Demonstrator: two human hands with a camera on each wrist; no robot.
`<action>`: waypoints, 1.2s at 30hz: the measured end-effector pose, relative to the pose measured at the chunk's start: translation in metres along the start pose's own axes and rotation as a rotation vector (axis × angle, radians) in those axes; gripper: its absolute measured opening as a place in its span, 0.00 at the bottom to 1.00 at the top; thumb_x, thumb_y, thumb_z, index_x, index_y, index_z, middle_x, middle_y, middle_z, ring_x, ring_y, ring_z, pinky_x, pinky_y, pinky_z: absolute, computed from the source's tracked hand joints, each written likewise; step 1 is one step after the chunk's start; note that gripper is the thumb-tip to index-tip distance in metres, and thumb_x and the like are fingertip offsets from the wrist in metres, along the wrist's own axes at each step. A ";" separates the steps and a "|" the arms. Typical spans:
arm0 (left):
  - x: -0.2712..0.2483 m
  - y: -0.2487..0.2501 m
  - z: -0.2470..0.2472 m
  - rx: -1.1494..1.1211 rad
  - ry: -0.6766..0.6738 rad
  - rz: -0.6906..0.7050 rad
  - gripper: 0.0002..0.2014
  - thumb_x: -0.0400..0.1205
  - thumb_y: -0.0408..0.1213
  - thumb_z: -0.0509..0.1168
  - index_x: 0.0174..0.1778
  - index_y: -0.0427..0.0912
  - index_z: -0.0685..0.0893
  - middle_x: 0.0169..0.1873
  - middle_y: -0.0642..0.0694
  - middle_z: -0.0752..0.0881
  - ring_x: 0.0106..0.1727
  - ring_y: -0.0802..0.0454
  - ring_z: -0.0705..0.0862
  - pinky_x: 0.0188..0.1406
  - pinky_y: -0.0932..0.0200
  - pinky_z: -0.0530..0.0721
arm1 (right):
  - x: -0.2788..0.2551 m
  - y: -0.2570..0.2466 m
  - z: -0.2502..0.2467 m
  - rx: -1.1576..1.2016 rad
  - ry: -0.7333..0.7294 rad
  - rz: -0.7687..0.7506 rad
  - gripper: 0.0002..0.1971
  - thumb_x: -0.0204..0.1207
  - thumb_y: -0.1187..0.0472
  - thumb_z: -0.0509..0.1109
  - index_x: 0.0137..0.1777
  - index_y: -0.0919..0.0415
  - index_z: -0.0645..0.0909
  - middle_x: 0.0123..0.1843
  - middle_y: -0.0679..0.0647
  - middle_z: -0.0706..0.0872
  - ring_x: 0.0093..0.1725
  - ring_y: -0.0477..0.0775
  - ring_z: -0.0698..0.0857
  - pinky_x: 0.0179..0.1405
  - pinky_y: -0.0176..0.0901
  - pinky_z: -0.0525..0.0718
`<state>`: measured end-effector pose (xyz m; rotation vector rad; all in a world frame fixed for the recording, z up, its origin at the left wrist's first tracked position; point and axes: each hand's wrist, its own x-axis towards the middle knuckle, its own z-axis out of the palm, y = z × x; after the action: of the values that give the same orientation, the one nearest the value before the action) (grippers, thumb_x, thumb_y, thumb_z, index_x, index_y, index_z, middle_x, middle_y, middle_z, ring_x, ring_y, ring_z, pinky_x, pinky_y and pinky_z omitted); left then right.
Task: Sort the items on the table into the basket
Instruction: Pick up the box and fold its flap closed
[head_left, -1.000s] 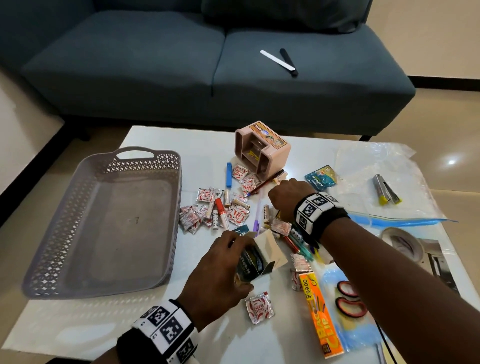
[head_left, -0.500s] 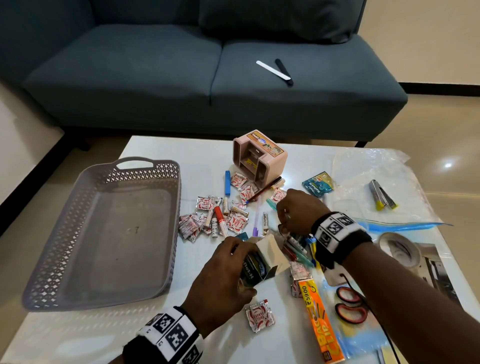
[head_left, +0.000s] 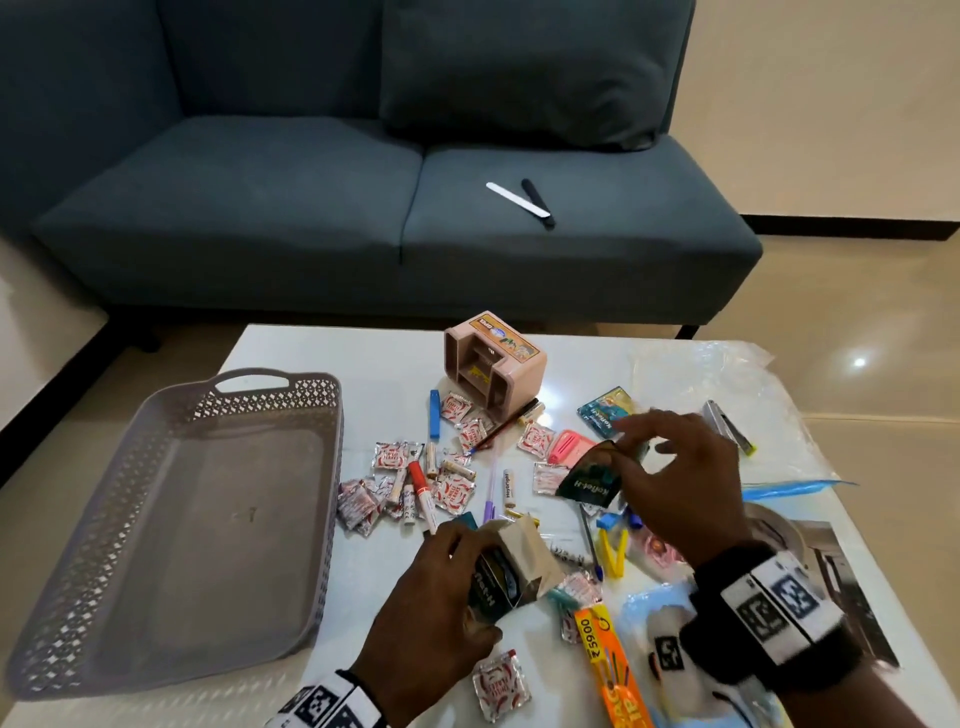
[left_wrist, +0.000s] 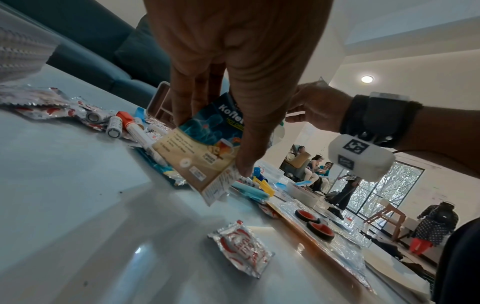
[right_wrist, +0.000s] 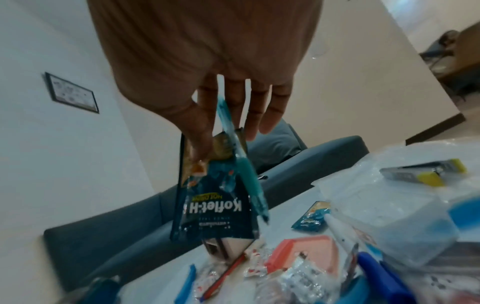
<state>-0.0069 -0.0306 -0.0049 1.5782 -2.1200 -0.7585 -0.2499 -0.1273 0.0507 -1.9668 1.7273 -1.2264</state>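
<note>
The empty grey basket (head_left: 171, 519) stands on the left of the white table (head_left: 322, 358). My left hand (head_left: 467, 582) grips a small open Koflet-H carton (head_left: 524, 551) against the tabletop near the front; the left wrist view shows its fingers and thumb wrapped around the carton (left_wrist: 205, 148). My right hand (head_left: 621, 457) hovers above the pile to the right and pinches a dark teal Koflet-H sachet (head_left: 589, 480). In the right wrist view the sachet (right_wrist: 215, 207) hangs from thumb and fingers together with a teal pen (right_wrist: 241, 170).
Silver-red sachets (head_left: 415, 478), batteries, markers and pens lie scattered mid-table beside a pink organiser (head_left: 496, 371). One loose sachet (head_left: 501, 686) and an orange packet (head_left: 615, 675) lie at the front. A clear plastic bag (head_left: 727, 415) and tape roll (head_left: 774, 530) are at right. A sofa stands behind.
My right hand has risen off the pile and moved right, now holding the teal sachet and pen. The left hand stays on the carton.
</note>
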 end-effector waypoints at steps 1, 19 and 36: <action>0.001 0.000 0.000 0.004 -0.009 -0.002 0.38 0.68 0.51 0.77 0.70 0.68 0.64 0.65 0.68 0.66 0.64 0.70 0.70 0.53 0.91 0.65 | -0.005 -0.006 -0.003 0.048 0.014 0.067 0.10 0.62 0.64 0.84 0.37 0.51 0.87 0.39 0.42 0.89 0.42 0.45 0.86 0.42 0.45 0.86; 0.001 0.001 -0.003 -0.001 -0.034 -0.020 0.37 0.67 0.54 0.75 0.70 0.67 0.64 0.65 0.68 0.66 0.65 0.67 0.72 0.56 0.86 0.67 | -0.009 0.042 0.000 -0.016 -0.157 0.548 0.10 0.65 0.68 0.75 0.24 0.60 0.86 0.24 0.51 0.85 0.33 0.57 0.83 0.32 0.45 0.75; -0.003 0.001 -0.001 -0.023 -0.030 -0.021 0.37 0.67 0.50 0.78 0.70 0.65 0.67 0.65 0.67 0.68 0.65 0.66 0.72 0.58 0.86 0.69 | -0.020 0.056 0.020 0.012 -0.125 0.684 0.16 0.62 0.61 0.85 0.37 0.56 0.77 0.30 0.55 0.87 0.32 0.57 0.88 0.34 0.48 0.86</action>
<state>-0.0059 -0.0278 -0.0038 1.5886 -2.1111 -0.8157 -0.2734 -0.1306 -0.0076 -1.2243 2.0538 -0.8392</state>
